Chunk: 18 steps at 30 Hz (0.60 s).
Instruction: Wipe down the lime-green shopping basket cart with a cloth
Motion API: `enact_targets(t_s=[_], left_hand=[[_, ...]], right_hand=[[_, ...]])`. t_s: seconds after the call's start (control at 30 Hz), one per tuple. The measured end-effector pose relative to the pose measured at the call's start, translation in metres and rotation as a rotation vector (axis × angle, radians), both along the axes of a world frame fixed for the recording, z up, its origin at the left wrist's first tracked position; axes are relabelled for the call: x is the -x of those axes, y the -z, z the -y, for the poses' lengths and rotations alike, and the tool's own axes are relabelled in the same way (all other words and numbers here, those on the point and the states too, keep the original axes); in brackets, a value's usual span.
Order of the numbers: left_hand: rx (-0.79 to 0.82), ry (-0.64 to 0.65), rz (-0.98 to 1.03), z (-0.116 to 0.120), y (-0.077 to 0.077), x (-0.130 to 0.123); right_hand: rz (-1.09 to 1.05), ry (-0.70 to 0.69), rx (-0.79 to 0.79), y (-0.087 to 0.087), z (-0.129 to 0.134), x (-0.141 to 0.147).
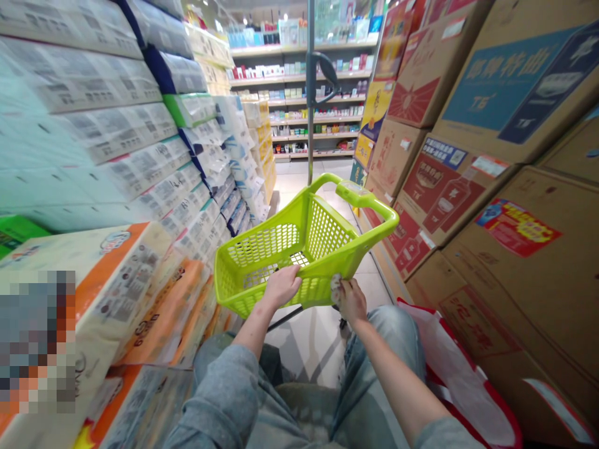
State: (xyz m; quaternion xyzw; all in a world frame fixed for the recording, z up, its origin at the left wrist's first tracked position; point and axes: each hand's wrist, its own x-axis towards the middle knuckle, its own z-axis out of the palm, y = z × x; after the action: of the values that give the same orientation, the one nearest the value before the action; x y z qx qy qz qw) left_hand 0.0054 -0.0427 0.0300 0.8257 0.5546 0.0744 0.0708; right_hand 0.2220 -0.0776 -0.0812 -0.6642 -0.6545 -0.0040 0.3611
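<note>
A lime-green shopping cart [262,232] with a perforated basket stands in front of my knees, its push handle [369,201] to the right. My left hand [282,287] is closed over the near rim of the basket. Bunched in my right hand [352,300] is a greyish-white cloth [336,289], pressed against the outer near side of the cart close to its handle end. The fingertips of my right hand are partly hidden by the cloth. A wire grid shows at the bottom of the basket.
Wrapped paper packs [135,125] are stacked high on the left, with orange-and-cream packs [154,312] nearer. Cardboard cartons [435,187] wall the right side. A red-edged white bag [461,362] lies by my right leg. A grey pole [311,137] rises behind the cart before stocked shelves [299,78].
</note>
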Motion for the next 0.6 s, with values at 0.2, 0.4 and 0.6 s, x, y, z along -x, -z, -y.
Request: enact_targets(t_s=[0.2,0.4,0.6], left_hand=[[0.0,-0.028,-0.01,0.0,-0.001,-0.002],[-0.021,-0.013,-0.014,0.004,0.001,-0.002],[-0.026,-0.017,-0.004,0.004,0.001,-0.005]], right_hand=[[-0.425,0.256,-0.246,-0.035,-0.008,-0.009],[-0.672,0.29,-0.391,-0.056,-0.031,-0.001],[-0.988,0.421,-0.16,0.015,-0.039,0.023]])
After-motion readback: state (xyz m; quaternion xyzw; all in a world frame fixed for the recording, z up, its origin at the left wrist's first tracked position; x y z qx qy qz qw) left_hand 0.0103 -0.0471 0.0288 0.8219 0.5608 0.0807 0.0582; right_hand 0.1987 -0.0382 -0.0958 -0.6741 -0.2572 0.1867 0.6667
